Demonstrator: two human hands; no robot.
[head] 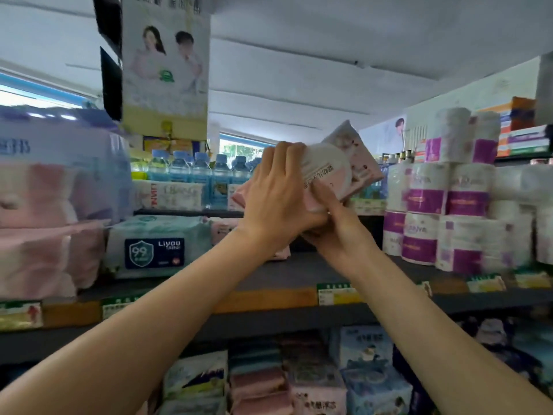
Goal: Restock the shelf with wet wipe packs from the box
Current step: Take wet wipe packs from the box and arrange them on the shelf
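Holding the pink wipe pack [338,169] tilted above the shelf [299,271], both hands grip it: the left hand [278,193] curls over its top, and the right hand [338,226] pinches its lower edge, likely to steer it flat. Open shelf room lies at 6 o'clock of the pack, between the teal pack [155,244] at 8 o'clock and the paper rolls [449,211] at 3 o'clock.

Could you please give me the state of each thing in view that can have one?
Pink wet wipe pack: tilted, held above the shelf by both hands.
Left hand: gripping the pack.
Right hand: gripping the pack from below.
Liyou wipe pack: lying flat on the shelf.
Shelf: bare gap under the hands.
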